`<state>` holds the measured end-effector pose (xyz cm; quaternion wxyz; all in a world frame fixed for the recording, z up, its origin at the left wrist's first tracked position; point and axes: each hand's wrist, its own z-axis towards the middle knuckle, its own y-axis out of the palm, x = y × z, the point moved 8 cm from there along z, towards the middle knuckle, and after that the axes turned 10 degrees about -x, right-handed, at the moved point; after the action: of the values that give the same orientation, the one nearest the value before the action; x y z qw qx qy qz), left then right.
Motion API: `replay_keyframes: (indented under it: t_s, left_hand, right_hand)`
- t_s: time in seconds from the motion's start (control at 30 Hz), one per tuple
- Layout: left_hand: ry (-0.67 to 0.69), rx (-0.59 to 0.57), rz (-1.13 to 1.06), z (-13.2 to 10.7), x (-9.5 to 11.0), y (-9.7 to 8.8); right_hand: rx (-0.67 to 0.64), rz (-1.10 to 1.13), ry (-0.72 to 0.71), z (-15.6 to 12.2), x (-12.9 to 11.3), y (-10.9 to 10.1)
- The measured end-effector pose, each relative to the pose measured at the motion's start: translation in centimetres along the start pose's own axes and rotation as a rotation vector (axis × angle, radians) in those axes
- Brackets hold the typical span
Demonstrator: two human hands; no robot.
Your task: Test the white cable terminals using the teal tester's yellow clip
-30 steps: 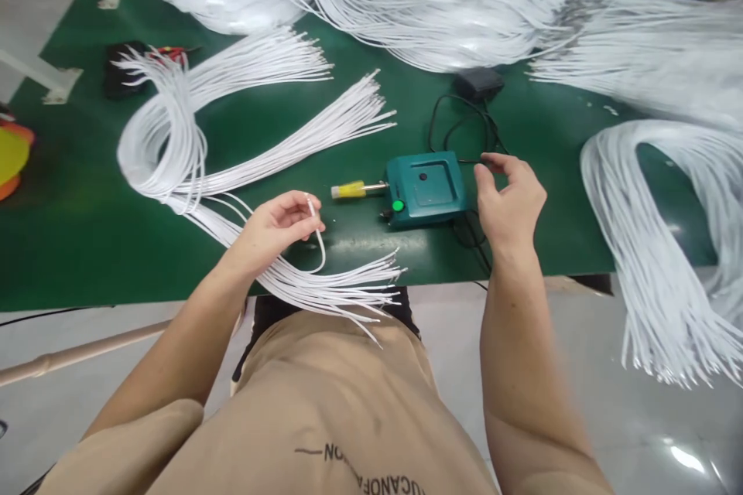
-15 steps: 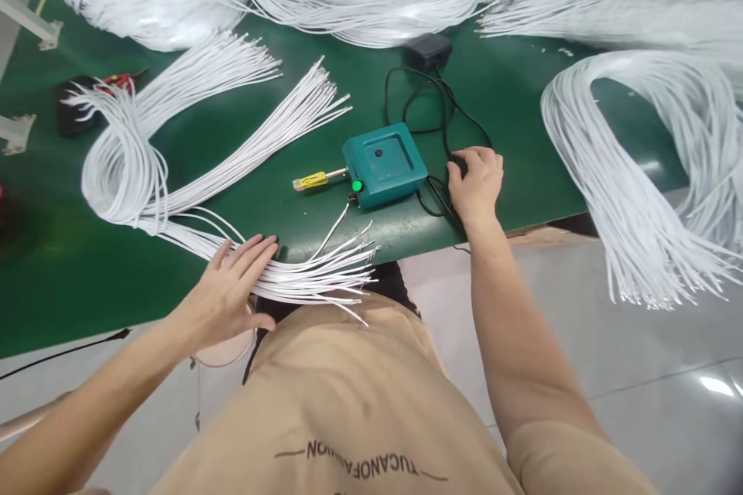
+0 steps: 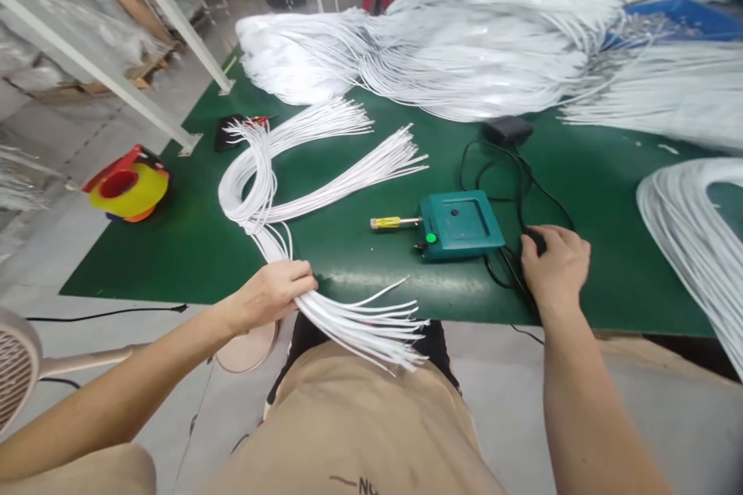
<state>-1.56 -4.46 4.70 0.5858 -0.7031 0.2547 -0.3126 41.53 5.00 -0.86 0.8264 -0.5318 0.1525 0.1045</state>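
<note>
My left hand is wrapped around a bundle of white wires at the table's front edge; their loose ends fan out over my lap. My right hand is closed on a black cable, and a dark part of it shows between thumb and fingers. Between the hands lies a teal box-shaped device with a glowing green light. A yellow-handled screwdriver-like piece sticks out of its left side. Behind my left hand, more white wires lie curled, with ends pointing right.
Large heaps of white wires cover the back of the green table. A black adapter sits behind the device. Tape rolls stand at the left edge, near white metal posts. Another wire bundle hangs off the right side. People are across the table.
My left hand was lying flat with fingers spread on the wires; now it is closed around them. One wire no longer reaches the device. The camera view has tilted up and left.
</note>
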Motion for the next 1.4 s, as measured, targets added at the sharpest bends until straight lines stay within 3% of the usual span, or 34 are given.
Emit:
replay_keyframes:
  t_s: [0.1,0.2,0.27,0.33,0.37,0.4,0.53,0.63,0.73,0.83,0.9,0.93,1.0,1.07,1.2,1.23,1.3,1.4]
  left_hand:
    - [-0.214,0.241,-0.162,1.0,-4.4,-5.6]
    - [-0.596,0.619,-0.3,-0.6,-12.5,-12.0]
    - [-0.792,0.796,-0.368,-1.9,-18.1,-14.3]
    - [-1.045,0.739,-0.384,-2.2,-23.4,-13.9]
    - [-1.212,0.667,-0.394,-2.4,-25.8,-12.7]
    - [-1.277,0.636,-0.405,-2.0,-27.5,-11.5]
    - [-1.422,0.491,-0.45,0.4,-31.0,-5.8]
    - [-1.468,0.43,-0.446,1.2,-31.7,-4.2]
    - [-1.453,0.362,-0.475,1.2,-31.5,-4.9]
    - [-1.404,0.375,-0.41,0.9,-29.2,-6.1]
    - [-1.098,0.455,-0.117,2.5,-25.9,-7.7]
    - [-0.9,0.394,-0.039,3.8,-24.0,-7.2]
    - [-0.605,0.119,0.042,5.9,-21.3,-4.3]
    - [-0.608,-0.083,0.106,6.2,-21.5,-2.2]
    - [-0.761,-0.298,0.075,7.3,-23.2,-1.8]
    - [-0.78,-0.25,0.07,8.0,-22.9,-2.6]
    - [-0.665,-0.157,0.023,10.3,-20.4,-3.3]
    - [-0.57,-0.191,-0.195,12.6,-16.8,-0.8]
  right_hand:
    - [0.027,0.001,-0.052,0.1,-0.2,-0.2]
    - [0.054,-0.008,-0.066,0.1,-0.4,-0.5]
    - [0.061,-0.027,-0.072,0.1,-0.4,-0.6]
    - [0.056,-0.066,-0.07,0.2,-0.3,-0.5]
    - [0.051,-0.093,-0.067,0.3,-0.2,-0.4]
    - [0.041,-0.121,-0.066,0.4,-0.1,-0.3]
    - [0.035,-0.189,-0.092,0.5,0.1,-0.2]
    - [0.056,-0.197,-0.118,0.3,0.0,-0.3]
    - [0.061,-0.197,-0.117,0.2,0.0,-0.2]
    - [0.046,-0.189,-0.096,0.0,0.1,-0.1]
    - [0.04,-0.177,-0.08,0.0,0.1,-0.2]
    - [0.037,-0.169,-0.072,-0.1,0.1,-0.2]
    - [0.027,-0.156,-0.057,-0.2,0.0,-0.3]
    - [0.021,-0.148,-0.037,-0.3,0.0,-0.3]
    - [0.018,-0.132,-0.011,-0.5,0.0,-0.4]
    - [0.019,-0.129,-0.005,-0.5,0.0,-0.4]
    - [0.015,-0.123,0.004,-0.6,-0.1,-0.5]
    - [0.002,-0.118,0.011,-0.6,-0.2,-0.6]
